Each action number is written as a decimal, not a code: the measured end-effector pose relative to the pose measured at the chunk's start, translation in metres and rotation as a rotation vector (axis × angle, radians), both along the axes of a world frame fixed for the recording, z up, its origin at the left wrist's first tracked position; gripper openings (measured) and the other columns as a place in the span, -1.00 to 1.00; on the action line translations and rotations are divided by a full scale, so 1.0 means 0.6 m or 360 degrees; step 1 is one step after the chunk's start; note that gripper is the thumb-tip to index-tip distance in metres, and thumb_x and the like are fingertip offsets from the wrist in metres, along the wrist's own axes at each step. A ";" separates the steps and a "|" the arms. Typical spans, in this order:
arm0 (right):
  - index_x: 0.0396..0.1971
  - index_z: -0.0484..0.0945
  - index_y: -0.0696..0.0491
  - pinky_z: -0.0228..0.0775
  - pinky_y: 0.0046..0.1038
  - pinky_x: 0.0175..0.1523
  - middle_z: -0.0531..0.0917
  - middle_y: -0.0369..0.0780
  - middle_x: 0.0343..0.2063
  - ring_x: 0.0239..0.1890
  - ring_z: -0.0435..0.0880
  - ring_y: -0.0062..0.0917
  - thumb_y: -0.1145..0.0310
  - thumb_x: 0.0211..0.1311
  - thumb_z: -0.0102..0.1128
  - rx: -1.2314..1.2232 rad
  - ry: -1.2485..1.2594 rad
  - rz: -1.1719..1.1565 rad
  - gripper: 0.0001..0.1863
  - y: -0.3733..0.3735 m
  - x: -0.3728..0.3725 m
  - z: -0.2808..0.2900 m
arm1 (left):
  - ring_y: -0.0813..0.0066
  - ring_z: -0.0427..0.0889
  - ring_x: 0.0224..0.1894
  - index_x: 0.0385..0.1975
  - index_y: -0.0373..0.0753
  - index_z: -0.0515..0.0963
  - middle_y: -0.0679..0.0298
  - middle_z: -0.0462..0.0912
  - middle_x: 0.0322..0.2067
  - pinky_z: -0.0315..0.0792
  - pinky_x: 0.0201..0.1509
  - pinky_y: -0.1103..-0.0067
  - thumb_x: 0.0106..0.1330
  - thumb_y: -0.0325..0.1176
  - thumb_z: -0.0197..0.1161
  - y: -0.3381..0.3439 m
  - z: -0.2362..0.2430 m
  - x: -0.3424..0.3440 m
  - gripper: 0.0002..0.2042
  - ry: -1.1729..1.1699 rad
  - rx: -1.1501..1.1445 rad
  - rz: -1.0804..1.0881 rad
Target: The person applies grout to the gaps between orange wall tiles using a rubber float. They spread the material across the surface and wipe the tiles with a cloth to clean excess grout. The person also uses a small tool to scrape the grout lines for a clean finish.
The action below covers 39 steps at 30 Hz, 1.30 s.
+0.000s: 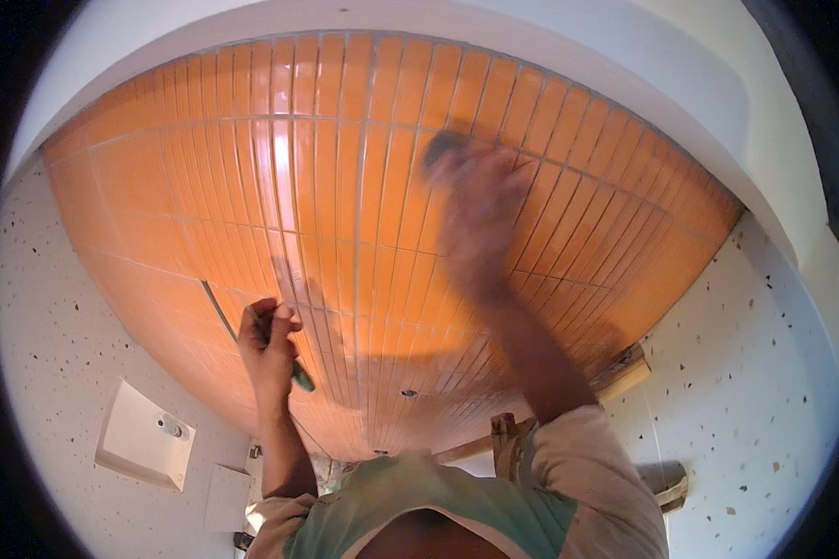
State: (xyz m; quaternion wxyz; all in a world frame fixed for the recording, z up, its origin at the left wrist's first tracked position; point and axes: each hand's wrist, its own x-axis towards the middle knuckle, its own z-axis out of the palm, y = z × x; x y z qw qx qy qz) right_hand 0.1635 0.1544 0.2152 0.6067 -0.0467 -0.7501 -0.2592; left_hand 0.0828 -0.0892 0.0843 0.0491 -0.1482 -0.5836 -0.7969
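Narrow glossy orange tiles with grey joints cover the wall in front of me. My left hand is closed around a thin, straight tool with a green handle. Its slim dark shaft points up and to the left, close to the tiles; the shaft's kind I cannot make out. Higher and to the right, my right hand is blurred by motion, its fingers bent round a dark pad against the tiles. What the pad is made of does not show.
Speckled pale walls flank the tiles on both sides. A white recessed niche with a pipe fitting sits at lower left. Wooden pieces stand at lower right. A small round hole shows low in the tiles. A white ceiling curves above.
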 end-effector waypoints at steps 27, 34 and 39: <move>0.29 0.03 0.31 -0.16 0.16 0.29 0.11 0.22 0.26 0.30 0.05 0.16 0.32 0.30 -0.06 -0.0821 0.1024 -0.0037 -0.36 0.156 0.183 -0.085 | 0.41 0.56 -0.32 -0.03 -0.37 0.39 0.15 0.56 -0.28 0.47 -0.40 0.60 0.41 -0.04 -0.05 0.194 0.130 -0.047 -0.55 0.0908 0.0634 -0.0682; 0.27 0.06 0.33 -0.05 -0.09 0.32 0.16 0.24 0.22 0.29 0.09 0.10 0.20 0.41 -0.25 -0.1049 0.1233 0.0101 -0.40 0.221 0.248 -0.104 | 0.28 0.56 -0.34 0.00 -0.34 0.38 0.06 0.55 -0.28 0.50 -0.40 0.52 0.43 0.01 -0.13 0.195 0.124 -0.093 -0.52 0.0847 0.0851 -0.1030; 0.20 0.14 0.31 0.00 -0.09 0.28 0.30 0.13 0.14 0.20 0.25 0.02 0.21 0.40 -0.22 -0.1491 0.1741 -0.0444 -0.46 0.199 0.197 -0.211 | 0.29 0.55 -0.33 0.02 -0.34 0.37 0.06 0.54 -0.28 0.50 -0.39 0.54 0.39 0.05 -0.09 0.213 0.122 -0.088 -0.49 0.0866 0.0781 -0.0948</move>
